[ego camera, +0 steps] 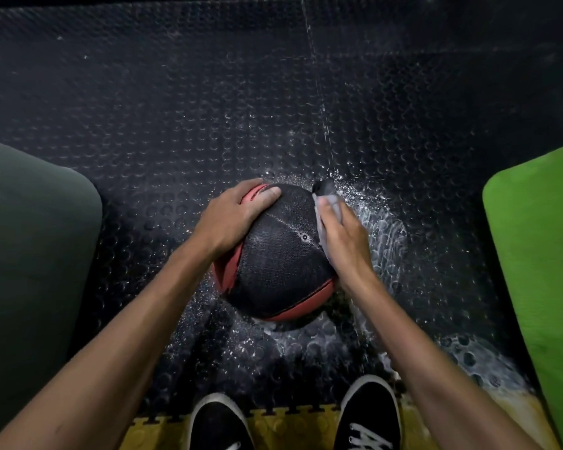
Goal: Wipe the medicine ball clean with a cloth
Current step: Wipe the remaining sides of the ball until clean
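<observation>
- The medicine ball (280, 251) sits on the black studded rubber floor mat (208, 108) right in front of me, just beyond the toes of my black shoes (368, 414). It is mostly black with a grainy surface, with red panels showing on its left side and along its lower edge.
- My left hand (233, 216) lies over the ball's upper left side, palm down. Its fingers (267, 193) are stretched out close together and curve over the ball, pressing on it.
- My right hand (342, 235) presses a grey cloth (329, 203) against the ball's upper right side. The fingers lie together on the cloth; a bunched end of the cloth sticks out past my fingertips at the top.
- I cannot tell how my right thumb sits, since it is hidden behind the hand.
- The floor around the ball glistens wet, most of all to the right and below it.
- A dark green mat (30, 254) lies at my left and a bright green mat (540, 254) at my right, both well apart from the ball.
- Yellow interlocking floor tiles (273, 430) show under my shoes.
</observation>
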